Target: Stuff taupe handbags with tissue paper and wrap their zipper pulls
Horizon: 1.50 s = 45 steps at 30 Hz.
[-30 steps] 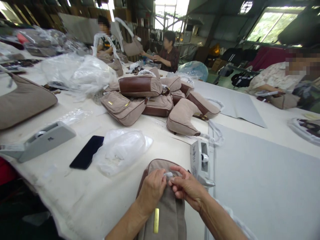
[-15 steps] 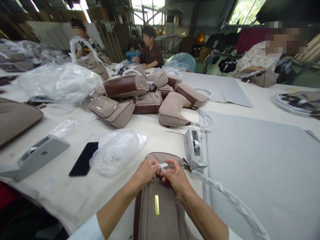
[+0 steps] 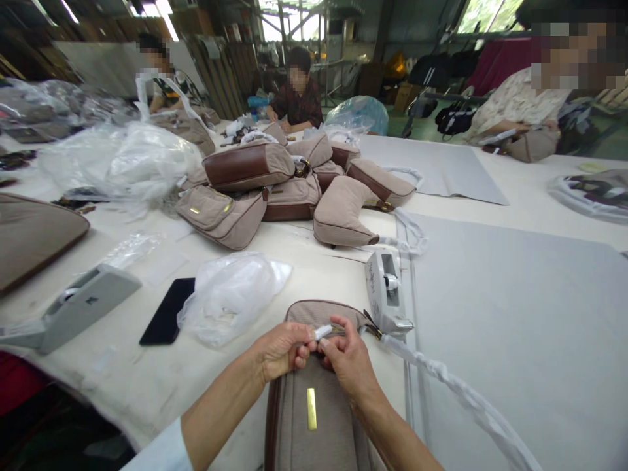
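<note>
A taupe handbag (image 3: 314, 418) with brown trim and a gold bar on its front lies on the table right in front of me. My left hand (image 3: 282, 350) and my right hand (image 3: 346, 356) meet at its top edge. Both pinch a small white wrapped piece (image 3: 322, 332) there, fingers curled. The bag's strap (image 3: 461, 396), wrapped in white, trails off to the right over a grey sheet (image 3: 515, 314).
A tape dispenser (image 3: 385, 291) stands just right of the bag; another dispenser (image 3: 73, 307) lies at left. A black phone (image 3: 167, 320) and a crumpled plastic bag (image 3: 233, 294) lie ahead-left. A pile of handbags (image 3: 289, 190) fills mid-table. Three other people work at the far side.
My hands have shifted slightly nearer me on the bag's top, still pinching the white piece. The view has steadied after tilting down and left a second ago.
</note>
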{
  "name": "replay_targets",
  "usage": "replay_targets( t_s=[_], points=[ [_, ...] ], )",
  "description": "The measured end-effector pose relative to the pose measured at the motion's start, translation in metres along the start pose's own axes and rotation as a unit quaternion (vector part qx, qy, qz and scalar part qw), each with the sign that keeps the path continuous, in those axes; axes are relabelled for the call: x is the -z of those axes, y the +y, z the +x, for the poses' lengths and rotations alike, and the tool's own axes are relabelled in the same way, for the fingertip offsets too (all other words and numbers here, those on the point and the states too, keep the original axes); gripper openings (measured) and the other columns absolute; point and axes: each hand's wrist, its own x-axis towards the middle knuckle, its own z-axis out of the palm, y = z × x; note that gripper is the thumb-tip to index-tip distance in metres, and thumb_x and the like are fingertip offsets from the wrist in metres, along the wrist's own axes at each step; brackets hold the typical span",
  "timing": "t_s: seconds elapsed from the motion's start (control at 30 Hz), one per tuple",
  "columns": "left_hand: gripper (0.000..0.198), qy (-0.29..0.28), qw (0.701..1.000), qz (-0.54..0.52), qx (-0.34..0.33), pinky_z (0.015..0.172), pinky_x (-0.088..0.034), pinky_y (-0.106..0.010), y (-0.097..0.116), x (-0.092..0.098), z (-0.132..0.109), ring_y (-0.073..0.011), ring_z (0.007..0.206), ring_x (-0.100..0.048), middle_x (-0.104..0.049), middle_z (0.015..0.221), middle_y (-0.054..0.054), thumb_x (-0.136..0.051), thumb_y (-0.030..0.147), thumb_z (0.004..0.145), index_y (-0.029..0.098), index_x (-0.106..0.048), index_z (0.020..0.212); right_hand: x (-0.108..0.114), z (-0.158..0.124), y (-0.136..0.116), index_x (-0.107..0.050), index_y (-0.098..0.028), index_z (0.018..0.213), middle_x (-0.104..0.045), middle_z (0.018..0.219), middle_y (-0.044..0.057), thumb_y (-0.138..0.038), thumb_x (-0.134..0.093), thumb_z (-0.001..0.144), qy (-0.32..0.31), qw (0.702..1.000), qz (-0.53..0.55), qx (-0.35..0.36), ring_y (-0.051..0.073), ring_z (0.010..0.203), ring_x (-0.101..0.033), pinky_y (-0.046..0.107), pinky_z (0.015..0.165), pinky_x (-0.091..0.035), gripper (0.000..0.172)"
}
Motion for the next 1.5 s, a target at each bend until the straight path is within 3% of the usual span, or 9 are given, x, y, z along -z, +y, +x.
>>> replay_targets(
  t_s=[0.5, 0.63, 0.77, 0.87, 0.97, 1.13, 1.3, 1.4, 1.5],
  points=[
    [0.009, 0.017, 0.995, -0.095, -0.011, 0.035, -0.026, -0.018, -0.019, 0.002, 0.0, -0.0044, 0.034, -0.042, -0.055, 0.054, 0.003, -0.061, 0.018, 0.072, 0.013, -0.053, 0.074, 0.0, 0.004, 0.025, -0.055, -0.016, 0.117, -0.066, 0.073, 0.002, -0.026, -0.048, 0.087, 0.0, 0.969, -0.168, 0.181, 0.016, 0.063, -0.062, 0.027, 0.063, -0.051, 0.032],
    [0.008, 0.025, 0.992, -0.121, 0.011, 0.036, -0.024, -0.017, -0.02, 0.006, 0.002, -0.0042, 0.032, -0.039, -0.054, 0.052, 0.004, -0.059, 0.017, 0.074, 0.016, -0.051, 0.077, 0.008, 0.011, 0.025, -0.06, -0.017, 0.111, -0.069, 0.093, 0.008, -0.022, -0.043, 0.092, -0.004, 0.889, -0.316, 0.332, 0.017, 0.083, -0.065, 0.026, 0.073, -0.05, 0.026],
    [0.004, 0.023, 0.991, -0.13, 0.02, 0.035, -0.021, -0.017, -0.021, 0.007, 0.004, -0.0039, 0.032, -0.037, -0.053, 0.053, 0.004, -0.054, 0.016, 0.078, 0.016, -0.05, 0.079, 0.018, 0.019, 0.019, -0.058, -0.017, 0.114, -0.064, 0.08, 0.006, -0.016, -0.039, 0.093, -0.026, 0.752, -0.484, 0.447, 0.015, 0.072, -0.06, 0.023, 0.056, -0.042, 0.029],
    [0.006, 0.023, 0.991, -0.134, 0.019, 0.035, -0.02, -0.017, -0.024, 0.007, 0.005, -0.0035, 0.031, -0.036, -0.051, 0.052, 0.005, -0.055, 0.017, 0.078, 0.017, -0.049, 0.08, 0.018, 0.026, 0.014, -0.062, -0.016, 0.102, -0.057, 0.071, 0.004, -0.014, -0.038, 0.092, -0.039, 0.701, -0.523, 0.483, 0.015, 0.065, -0.053, 0.025, 0.049, -0.033, 0.026],
    [0.014, 0.024, 0.991, -0.131, 0.005, 0.035, -0.021, -0.016, -0.027, 0.01, 0.007, -0.0029, 0.031, -0.036, -0.051, 0.051, 0.006, -0.061, 0.02, 0.074, 0.017, -0.047, 0.077, 0.015, 0.03, 0.013, -0.061, -0.017, 0.079, -0.051, 0.065, 0.002, -0.016, -0.038, 0.092, -0.047, 0.701, -0.519, 0.487, 0.014, 0.06, -0.047, 0.026, 0.049, -0.029, 0.026],
    [0.025, 0.01, 0.994, -0.11, -0.011, 0.034, -0.024, -0.016, -0.031, 0.016, 0.01, -0.0029, 0.032, -0.038, -0.053, 0.053, 0.006, -0.069, 0.025, 0.068, 0.017, -0.049, 0.081, 0.013, 0.035, 0.019, -0.061, -0.018, 0.092, -0.054, 0.069, 0.002, -0.017, -0.042, 0.092, -0.057, 0.698, -0.53, 0.478, 0.013, 0.061, -0.047, 0.026, 0.049, -0.026, 0.019],
    [0.032, -0.001, 0.996, -0.081, -0.041, 0.032, -0.028, -0.015, -0.034, 0.013, 0.011, -0.0029, 0.032, -0.039, -0.054, 0.051, 0.006, -0.075, 0.03, 0.062, 0.016, -0.05, 0.075, 0.011, 0.033, 0.021, -0.06, -0.018, 0.075, -0.053, 0.066, 0.001, -0.018, -0.044, 0.089, -0.051, 0.711, -0.535, 0.453, 0.012, 0.056, -0.047, 0.026, 0.048, -0.028, 0.021],
    [0.028, 0.007, 0.996, -0.065, -0.062, 0.033, -0.032, -0.015, -0.035, 0.008, 0.008, -0.0049, 0.033, -0.044, -0.058, 0.052, 0.004, -0.072, 0.031, 0.066, 0.014, -0.053, 0.077, 0.018, 0.022, 0.015, -0.059, -0.017, 0.109, -0.059, 0.078, 0.004, -0.02, -0.045, 0.09, -0.056, 0.733, -0.521, 0.433, 0.014, 0.069, -0.056, 0.023, 0.055, -0.038, 0.024],
    [0.031, 0.025, 0.996, -0.049, -0.067, 0.035, -0.038, -0.017, -0.033, 0.005, 0.008, -0.0076, 0.037, -0.051, -0.062, 0.056, 0.0, -0.064, 0.04, 0.074, 0.012, -0.056, 0.084, 0.033, 0.001, 0.012, -0.036, -0.016, 0.135, -0.06, 0.092, 0.008, -0.026, -0.045, 0.09, -0.021, 0.809, -0.459, 0.366, 0.018, 0.077, -0.058, 0.028, 0.063, -0.046, 0.047]
  ],
)
